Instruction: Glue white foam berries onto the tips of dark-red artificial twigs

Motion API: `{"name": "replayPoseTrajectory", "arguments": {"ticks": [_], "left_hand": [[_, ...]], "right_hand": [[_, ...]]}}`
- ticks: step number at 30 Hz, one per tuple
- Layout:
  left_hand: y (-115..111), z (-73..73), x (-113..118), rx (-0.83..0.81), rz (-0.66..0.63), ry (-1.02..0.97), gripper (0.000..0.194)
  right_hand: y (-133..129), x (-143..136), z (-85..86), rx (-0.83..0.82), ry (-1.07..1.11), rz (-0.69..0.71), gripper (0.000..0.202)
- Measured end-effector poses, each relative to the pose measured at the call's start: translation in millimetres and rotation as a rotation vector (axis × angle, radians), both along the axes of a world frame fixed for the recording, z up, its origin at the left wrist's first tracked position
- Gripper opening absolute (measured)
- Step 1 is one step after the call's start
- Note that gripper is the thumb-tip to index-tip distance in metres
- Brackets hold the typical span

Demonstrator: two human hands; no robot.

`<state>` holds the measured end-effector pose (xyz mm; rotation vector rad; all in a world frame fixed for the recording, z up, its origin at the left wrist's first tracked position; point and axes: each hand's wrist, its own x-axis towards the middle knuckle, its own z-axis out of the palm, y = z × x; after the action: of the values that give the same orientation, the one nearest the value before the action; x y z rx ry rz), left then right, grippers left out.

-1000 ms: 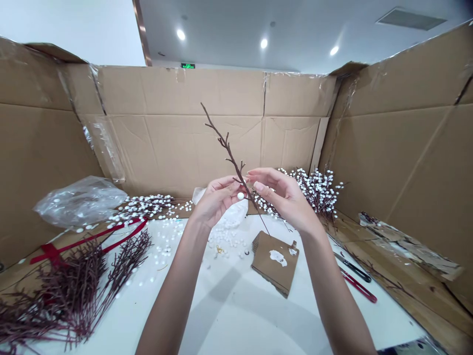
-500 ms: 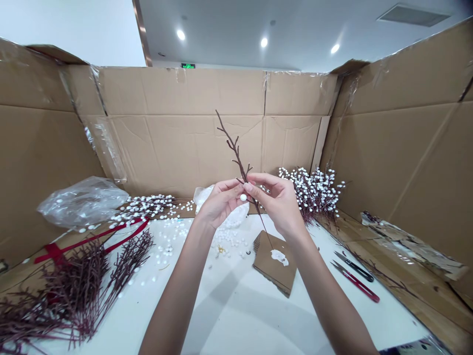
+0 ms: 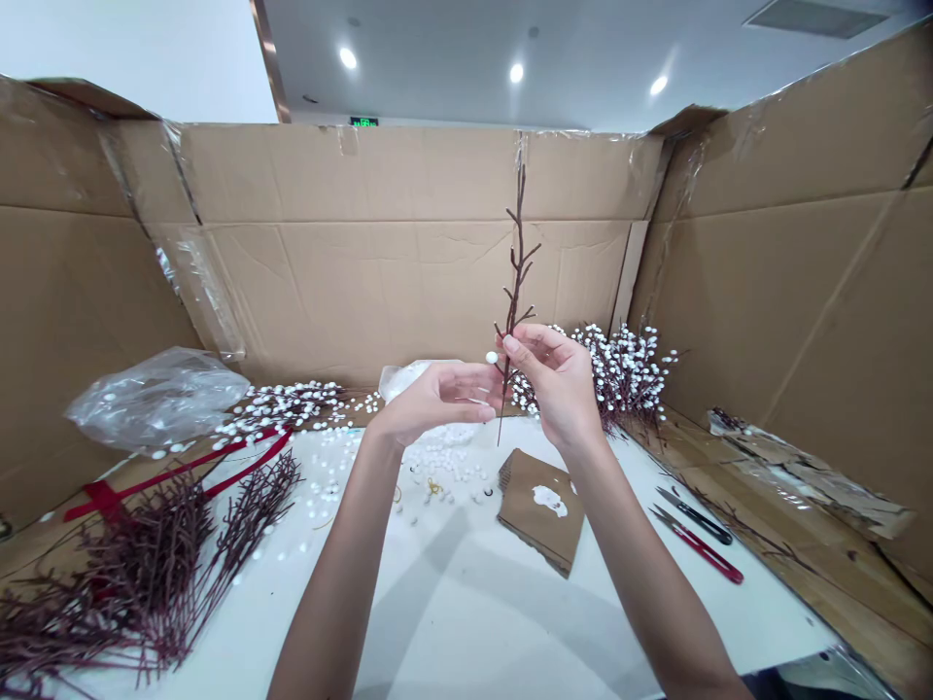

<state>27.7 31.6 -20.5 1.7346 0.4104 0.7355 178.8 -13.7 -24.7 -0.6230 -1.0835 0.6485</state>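
Note:
A brown artificial twig point(image 3: 518, 258) stands nearly upright in my right hand point(image 3: 561, 374), pinched between thumb and fingers near its lower part. One white foam berry point(image 3: 492, 358) sits on a low side shoot at its left; the other visible shoots are bare. My left hand point(image 3: 444, 397) is just left of the stem with thumb and fingers apart, holding nothing that I can see. Below the hands lies a piece of cardboard point(image 3: 535, 544) bearing a white patch of glue-like paste point(image 3: 549, 501). Loose white berries point(image 3: 466, 467) are scattered over the white table behind it.
Bare twigs point(image 3: 160, 554) are heaped at left by a red ribbon point(image 3: 252, 467) and a clear plastic bag point(image 3: 160, 399). White-berried sprigs point(image 3: 631, 374) stand at back right. Red snips point(image 3: 704, 549) and black snips point(image 3: 700, 515) lie at right. Cardboard walls point(image 3: 364, 282) surround the table.
The twig has swung from leaning left to nearly upright and moved up and right in my right hand. My left hand has let go and its fingers have spread.

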Motion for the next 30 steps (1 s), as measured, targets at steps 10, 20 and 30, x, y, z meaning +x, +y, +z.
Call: {"name": "replayPoseTrajectory", "arguments": {"ticks": [10,20,30], "left_hand": [[0.4,-13.0,21.0,0.254,0.079,0.065,0.014],[-5.9,-13.8,32.5,0.261,0.112,0.022,0.016],[-8.9,-16.9,9.7,0.182,0.074,0.152,0.017]], "right_hand": [[1.6,1.8,-1.3,0.036,-0.117,0.06,0.023],[3.8,-0.6,0.4,0.03,-0.129,-0.004,0.024],[5.3,-0.9,0.5,0.023,-0.159,-0.034,0.018]]}}
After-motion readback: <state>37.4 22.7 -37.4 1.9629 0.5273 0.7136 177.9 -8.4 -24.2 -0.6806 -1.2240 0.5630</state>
